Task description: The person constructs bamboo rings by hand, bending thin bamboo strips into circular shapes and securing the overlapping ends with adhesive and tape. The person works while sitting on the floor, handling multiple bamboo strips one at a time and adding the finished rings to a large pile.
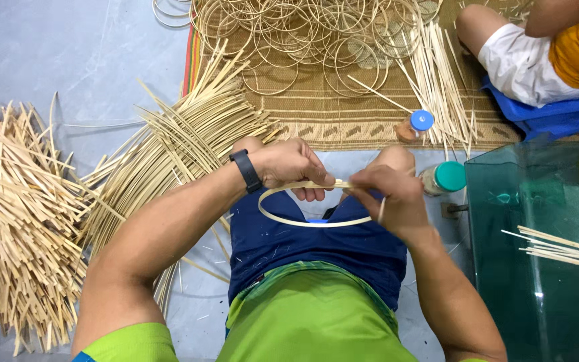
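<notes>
Over the lap, near centre: thin bamboo strip bent into a hoop (309,221), ends overlapping at its far side, between both hands. Left hand (293,167) closed, fingers curled and pinched on the overlap from the left; dark wristband (246,171) on that wrist. Right hand (387,198) closed too, pinching the overlap from the right; thin pale sliver sticking down past its knuckles, probably a binding strip, hard to tell at this size. For a clean joint: keep overlapped ends flat and aligned, hold pinch tight so the curve cannot spring open, keep loop round, no kink.

Left of the knee: fan of long curved strips (175,147) on the floor. Further left: heap of short offcuts (21,221). Right, near: green glass tabletop (537,268) with a few splints (564,248) on it, close to the right elbow, limits swing. Just past the right hand: teal-capped bottle (445,177); beyond it a blue-capped bottle (415,125). Far: woven mat (343,121) carrying a pile of finished hoops (303,33) and straight sticks (443,87). Far right: another person's knee (514,57) on a blue stool (557,114).
</notes>
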